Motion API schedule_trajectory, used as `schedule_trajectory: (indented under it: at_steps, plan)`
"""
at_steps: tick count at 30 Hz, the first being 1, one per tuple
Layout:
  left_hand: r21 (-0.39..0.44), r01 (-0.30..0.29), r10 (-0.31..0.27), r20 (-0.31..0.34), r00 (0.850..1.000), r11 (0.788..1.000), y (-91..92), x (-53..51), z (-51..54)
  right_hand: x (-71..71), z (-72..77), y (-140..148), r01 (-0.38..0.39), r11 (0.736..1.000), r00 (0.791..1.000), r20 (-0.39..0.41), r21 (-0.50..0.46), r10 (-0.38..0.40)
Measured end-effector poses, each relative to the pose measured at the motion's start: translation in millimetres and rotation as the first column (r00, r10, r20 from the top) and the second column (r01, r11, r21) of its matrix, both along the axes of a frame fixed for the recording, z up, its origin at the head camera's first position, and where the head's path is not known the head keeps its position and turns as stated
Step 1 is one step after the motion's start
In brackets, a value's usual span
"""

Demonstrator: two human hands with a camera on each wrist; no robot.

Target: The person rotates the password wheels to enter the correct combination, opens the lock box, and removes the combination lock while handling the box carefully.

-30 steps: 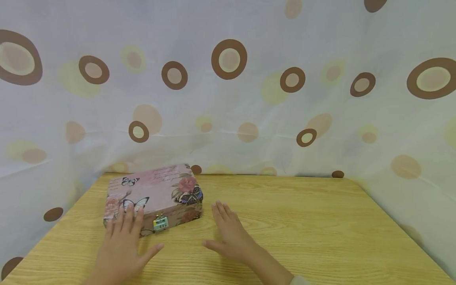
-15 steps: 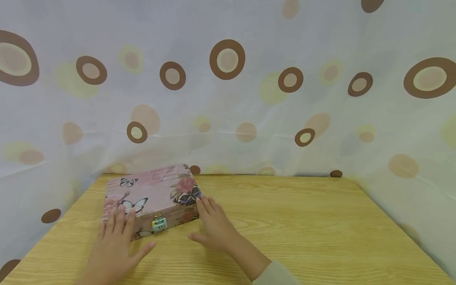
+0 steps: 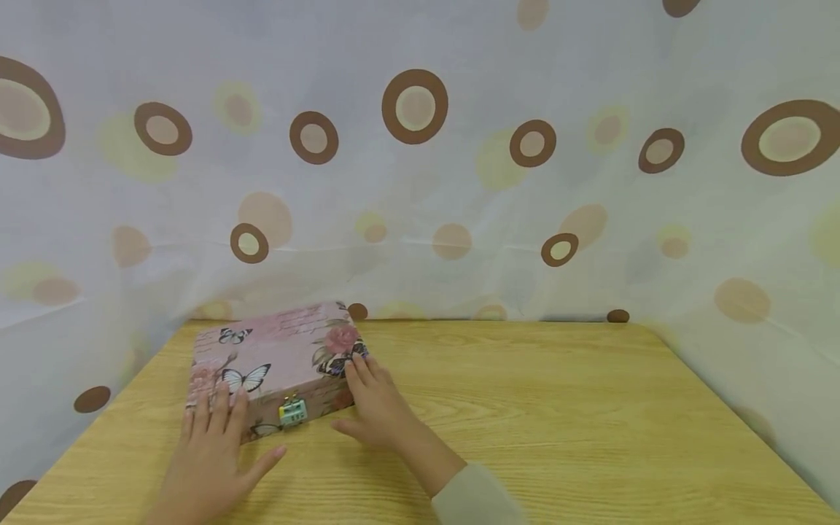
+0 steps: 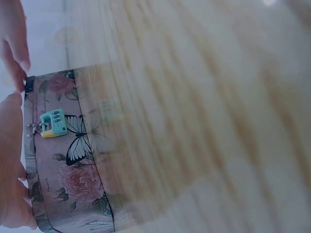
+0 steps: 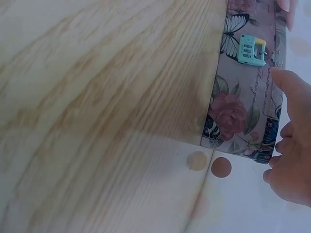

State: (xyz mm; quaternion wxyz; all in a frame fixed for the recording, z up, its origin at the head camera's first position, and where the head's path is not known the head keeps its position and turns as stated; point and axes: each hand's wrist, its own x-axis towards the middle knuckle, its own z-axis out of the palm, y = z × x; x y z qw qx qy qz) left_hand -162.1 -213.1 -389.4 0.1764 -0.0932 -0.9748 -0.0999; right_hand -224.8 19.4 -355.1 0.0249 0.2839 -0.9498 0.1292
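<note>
A pink box printed with butterflies and roses sits at the left of the table, its lid down. A small mint-green combination padlock hangs from the clasp on its front. My left hand lies with spread fingers on the lid's front left edge, thumb pointing right. At the front right corner, the fingertips of my right hand rest on the lid. In the right wrist view, the padlock shows its number dials, with the right hand along the lid edge.
The wood-grain table extends to the right of the box. A pale curtain with brown and yellow circles hangs behind and at both sides. A light sleeve covers the right forearm.
My right hand has moved left from the bare tabletop onto the box's front right corner. The left hand has slid slightly left and back along the lid's front edge.
</note>
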Motion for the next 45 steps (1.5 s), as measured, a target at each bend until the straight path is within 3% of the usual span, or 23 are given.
schedule_trajectory:
  at_steps: [9,26,45]
  plan:
    - [-0.005,-0.004,0.004,0.02,1.0,1.0,-0.3,-0.7,-0.3,-7.0,-7.6,-9.1,0.0,1.0,1.0,-0.016,0.02,0.0]
    - [-0.045,-0.003,0.0,-0.062,0.998,0.999,0.9,-1.5,-0.1,-12.8,-12.1,-11.9,-0.013,0.994,0.992,-0.122,0.108,0.026]
    - [-0.054,0.026,-0.028,-0.031,0.999,0.998,4.2,-2.1,3.1,-7.6,-6.4,-4.4,0.012,0.986,0.986,-0.167,0.165,0.016]
